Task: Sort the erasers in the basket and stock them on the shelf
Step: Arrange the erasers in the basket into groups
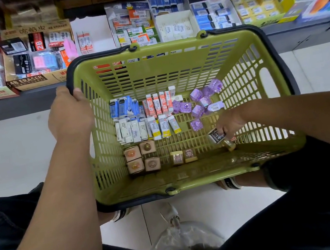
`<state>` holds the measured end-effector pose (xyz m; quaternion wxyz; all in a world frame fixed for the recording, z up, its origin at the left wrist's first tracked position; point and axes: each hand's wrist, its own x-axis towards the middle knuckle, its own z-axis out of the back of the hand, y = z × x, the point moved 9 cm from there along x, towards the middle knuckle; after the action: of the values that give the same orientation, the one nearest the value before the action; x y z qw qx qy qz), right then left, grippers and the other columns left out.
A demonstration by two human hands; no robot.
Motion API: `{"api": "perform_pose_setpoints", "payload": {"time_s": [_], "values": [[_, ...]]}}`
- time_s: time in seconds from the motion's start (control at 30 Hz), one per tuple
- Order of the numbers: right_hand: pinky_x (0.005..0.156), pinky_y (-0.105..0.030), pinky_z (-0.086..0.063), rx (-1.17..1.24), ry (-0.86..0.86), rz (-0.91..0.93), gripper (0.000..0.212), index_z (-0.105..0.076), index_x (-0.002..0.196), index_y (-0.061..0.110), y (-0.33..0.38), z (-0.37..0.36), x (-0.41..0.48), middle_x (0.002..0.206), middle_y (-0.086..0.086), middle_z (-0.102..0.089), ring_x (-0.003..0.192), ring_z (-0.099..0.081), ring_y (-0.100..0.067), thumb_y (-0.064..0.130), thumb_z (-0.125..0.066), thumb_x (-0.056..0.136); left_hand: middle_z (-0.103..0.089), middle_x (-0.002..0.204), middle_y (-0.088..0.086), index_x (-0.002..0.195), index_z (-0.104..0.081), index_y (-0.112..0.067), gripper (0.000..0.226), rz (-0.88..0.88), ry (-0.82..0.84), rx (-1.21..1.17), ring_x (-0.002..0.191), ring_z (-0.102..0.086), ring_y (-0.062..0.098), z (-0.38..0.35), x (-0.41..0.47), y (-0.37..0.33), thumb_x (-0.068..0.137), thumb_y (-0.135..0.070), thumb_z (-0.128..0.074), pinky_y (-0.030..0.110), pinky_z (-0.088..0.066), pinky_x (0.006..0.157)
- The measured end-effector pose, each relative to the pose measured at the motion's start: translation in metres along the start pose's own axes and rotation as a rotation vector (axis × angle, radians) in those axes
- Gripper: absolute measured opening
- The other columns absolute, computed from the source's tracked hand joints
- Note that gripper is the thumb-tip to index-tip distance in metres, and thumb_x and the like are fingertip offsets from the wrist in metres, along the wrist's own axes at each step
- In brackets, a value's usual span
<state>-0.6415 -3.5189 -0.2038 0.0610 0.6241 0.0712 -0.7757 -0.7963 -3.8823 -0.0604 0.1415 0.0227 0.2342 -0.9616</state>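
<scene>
The left hand (70, 115) grips the dark rim at the far left corner of the green basket (152, 73), with the thumb hooked over the edge and the fingers curled outside the wall. On the left part of the basket floor, blue-sleeved erasers (124, 107) lie in a row towards the far wall, and white erasers (130, 130) are packed just nearer than them. Close to the near left corner, four tan square erasers (141, 158) sit in a two-by-two block. In the middle, orange-and-white erasers (157, 104) stand side by side, touching the blue ones, with yellow-ended erasers (163, 126) just in front. Two small yellowish packets (183, 156) sit together by the near wall. Right of centre, clear purple erasers (199, 102) lie in a loose scatter. Towards the right wall, the right hand (230, 124) reaches down with its fingers curled round a small dark-printed packet (217, 136). A gold-coloured piece (230, 145) shows just under the hand; whether the hand holds it too cannot be told. Beyond the basket's far edge, the shelf (295, 30) carries open display boxes (29, 80) of erasers. A clear plastic bag (185, 241) lies on the floor tiles by the near edge.
</scene>
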Motion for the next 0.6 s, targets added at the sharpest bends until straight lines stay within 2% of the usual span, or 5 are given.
{"api": "perform_pose_setpoints", "payload": {"time_s": [0.17, 0.27, 0.37, 0.5, 0.6], "values": [[0.067, -0.026, -0.048, 0.037, 0.066, -0.006, 0.042, -0.05, 0.129, 0.011, 0.007, -0.019, 0.004, 0.121, -0.014, -0.058, 0.088, -0.056, -0.02, 0.022, -0.061, 0.09, -0.06, 0.111, 0.023, 0.115, -0.049, -0.001, 0.036, -0.003, 0.012, -0.014, 0.101, -0.054, 0.041, -0.001, 0.001, 0.0, 0.103, -0.031, -0.031, 0.038, -0.031, 0.07], [0.076, -0.034, -0.049, 0.012, 0.058, 0.037, 0.017, -0.053, 0.107, 0.015, 0.008, -0.021, 0.004, 0.115, -0.013, -0.057, 0.096, -0.058, -0.027, 0.016, -0.056, 0.09, -0.06, 0.109, 0.023, 0.115, -0.048, -0.001, 0.036, 0.0, 0.018, -0.022, 0.1, -0.054, 0.041, -0.001, 0.001, 0.0, 0.103, -0.031, -0.031, 0.038, -0.031, 0.069], [0.063, -0.029, -0.036, -0.003, 0.081, 0.042, 0.011, -0.051, 0.091, 0.012, 0.015, -0.025, 0.005, 0.094, -0.01, -0.051, 0.08, -0.046, -0.023, 0.023, -0.049, 0.094, -0.06, 0.109, 0.022, 0.114, -0.049, -0.002, 0.036, 0.001, 0.017, -0.021, 0.1, -0.054, 0.04, -0.001, 0.001, 0.0, 0.103, -0.031, -0.031, 0.037, -0.031, 0.069], [0.063, -0.025, -0.041, 0.098, 0.092, 0.02, 0.024, -0.058, 0.099, 0.009, 0.017, -0.023, 0.003, 0.086, -0.002, -0.054, 0.071, -0.049, -0.015, 0.032, -0.053, 0.094, -0.06, 0.11, 0.021, 0.114, -0.049, -0.002, 0.035, 0.005, 0.017, -0.021, 0.099, -0.053, 0.039, -0.001, 0.001, 0.0, 0.103, -0.031, -0.031, 0.037, -0.03, 0.068], [0.068, -0.025, -0.039, 0.143, 0.027, 0.029, 0.03, -0.062, 0.114, 0.009, 0.012, -0.017, 0.004, 0.102, -0.002, -0.056, 0.086, -0.05, -0.015, 0.027, -0.061, 0.09, -0.06, 0.11, 0.021, 0.114, -0.049, -0.002, 0.035, 0.004, 0.017, -0.023, 0.099, -0.053, 0.039, -0.001, 0.0, 0.0, 0.103, -0.031, -0.031, 0.037, -0.029, 0.068]]}}
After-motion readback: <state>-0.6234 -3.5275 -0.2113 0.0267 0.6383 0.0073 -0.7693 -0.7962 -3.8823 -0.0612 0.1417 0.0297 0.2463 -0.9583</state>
